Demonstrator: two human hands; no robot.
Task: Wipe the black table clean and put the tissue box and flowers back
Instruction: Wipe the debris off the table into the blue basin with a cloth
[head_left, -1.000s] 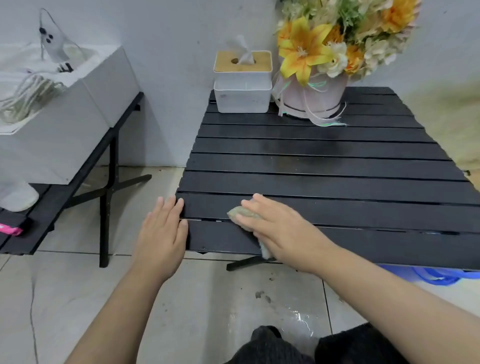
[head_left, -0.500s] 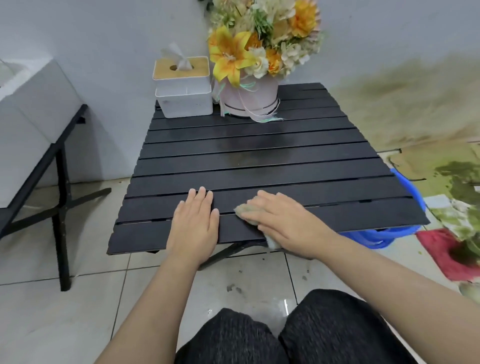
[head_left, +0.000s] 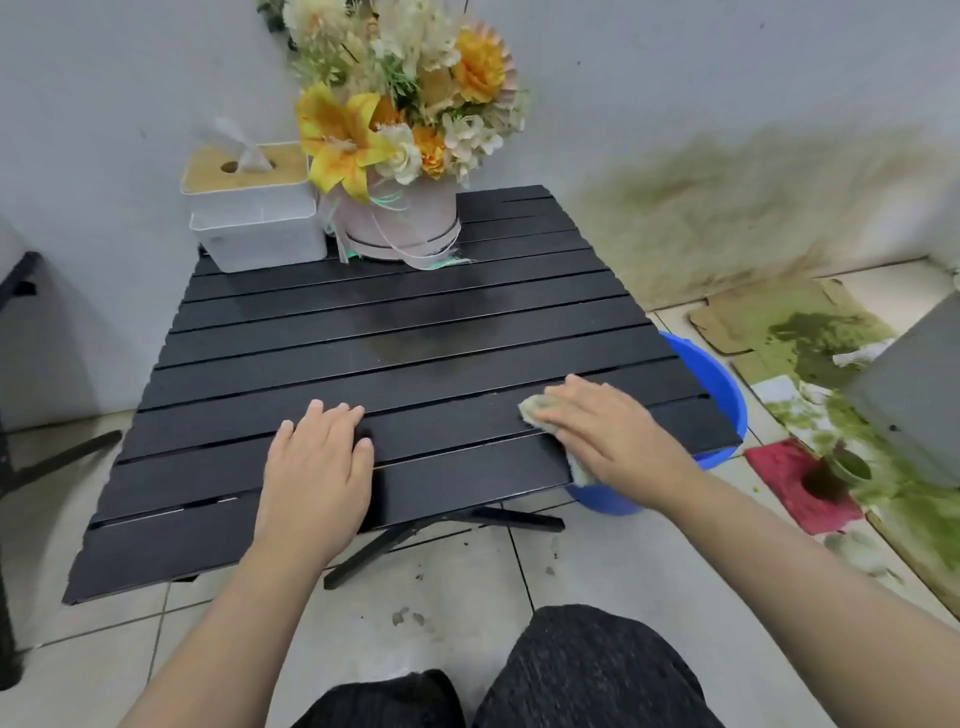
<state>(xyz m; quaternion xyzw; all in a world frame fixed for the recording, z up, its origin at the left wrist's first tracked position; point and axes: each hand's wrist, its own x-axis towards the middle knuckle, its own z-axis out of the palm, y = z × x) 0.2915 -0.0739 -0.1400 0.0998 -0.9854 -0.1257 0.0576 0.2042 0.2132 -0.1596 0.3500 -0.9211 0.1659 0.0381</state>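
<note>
The black slatted table (head_left: 415, 322) fills the middle of the head view. At its far left corner a white tissue box (head_left: 257, 223) with a wooden lid stands against the wall. Beside it is a bouquet of yellow and cream flowers (head_left: 400, 119) in a pale pink pot. My left hand (head_left: 317, 467) lies flat on the near slats, fingers straight. Near the table's right front corner, my right hand (head_left: 613, 441) presses a pale, greenish cloth (head_left: 535, 413) onto the slats. The cloth shows at my fingertips and hangs below my palm over the front edge.
A blue basin (head_left: 711, 384) sits on the floor under the table's right edge. Cardboard and rags stained green (head_left: 810, 343) and a red cloth (head_left: 795, 483) litter the floor at right, next to a grey block (head_left: 914, 395). A black frame (head_left: 15, 280) stands at far left.
My right hand has slid the cloth rightward along the near slats to the right front corner. My left hand has moved from the left edge onto the slats. The view has swung right.
</note>
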